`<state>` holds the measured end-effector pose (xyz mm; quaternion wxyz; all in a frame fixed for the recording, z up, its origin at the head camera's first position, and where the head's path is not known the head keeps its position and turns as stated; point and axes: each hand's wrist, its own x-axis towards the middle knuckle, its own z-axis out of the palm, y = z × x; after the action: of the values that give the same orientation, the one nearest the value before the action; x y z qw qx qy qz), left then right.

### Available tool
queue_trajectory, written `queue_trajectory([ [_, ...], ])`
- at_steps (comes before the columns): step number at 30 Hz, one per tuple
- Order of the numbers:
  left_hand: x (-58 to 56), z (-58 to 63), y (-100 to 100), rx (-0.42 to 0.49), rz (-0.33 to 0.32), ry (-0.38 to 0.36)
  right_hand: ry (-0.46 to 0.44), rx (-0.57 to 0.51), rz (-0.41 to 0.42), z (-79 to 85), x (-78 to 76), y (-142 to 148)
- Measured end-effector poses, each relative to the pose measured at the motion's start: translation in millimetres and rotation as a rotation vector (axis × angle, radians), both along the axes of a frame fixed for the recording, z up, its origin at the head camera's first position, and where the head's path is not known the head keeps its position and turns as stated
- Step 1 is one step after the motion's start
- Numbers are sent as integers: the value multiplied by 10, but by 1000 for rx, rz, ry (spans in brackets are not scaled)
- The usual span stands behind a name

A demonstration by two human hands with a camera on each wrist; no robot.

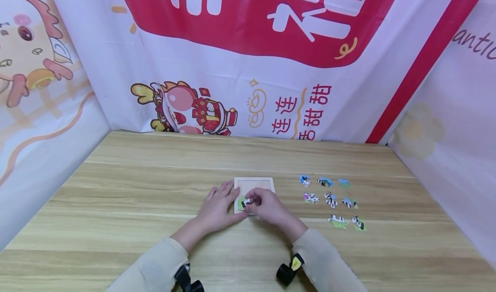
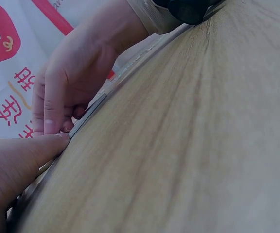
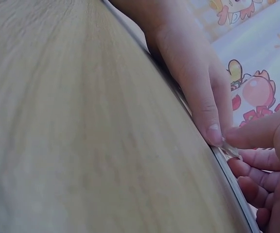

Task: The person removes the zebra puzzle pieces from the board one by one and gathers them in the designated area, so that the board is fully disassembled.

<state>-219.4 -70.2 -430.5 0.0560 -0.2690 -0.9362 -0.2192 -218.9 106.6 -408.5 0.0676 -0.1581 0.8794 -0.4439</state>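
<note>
A small square puzzle frame with a pale rim lies on the table. My left hand rests along its left side, fingers spread and thumb at the near edge. Inside the frame's near left corner my right hand pinches a black, white and green puzzle piece between thumb and fingers, partly hidden by them. The right wrist view shows the piece's thin edge low at the rim, with the left thumb close beside it.
To the right of the frame lie several loose puzzle pieces in rough rows, among them a zebra piece, a blue-green piece and a green-based piece. Printed cloth walls enclose the wooden table at the back and sides.
</note>
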Motion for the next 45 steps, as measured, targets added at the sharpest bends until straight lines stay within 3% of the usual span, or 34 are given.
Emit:
queue_trajectory([
  [11, 15, 33, 2, 3, -12, 4, -15, 18, 31, 35, 11, 20],
  [24, 20, 31, 10, 0, -8, 5, 30, 71, 78, 11, -10, 51],
  [30, 19, 8, 20, 4, -12, -6, -20, -41, 11, 52, 20, 136],
  [38, 9, 5, 12, 6, -2, -2, -34, -107, -149, 367, 175, 352],
  [45, 5, 6, 10, 2, -9, -3, 34, -102, -160, 445, 304, 744],
])
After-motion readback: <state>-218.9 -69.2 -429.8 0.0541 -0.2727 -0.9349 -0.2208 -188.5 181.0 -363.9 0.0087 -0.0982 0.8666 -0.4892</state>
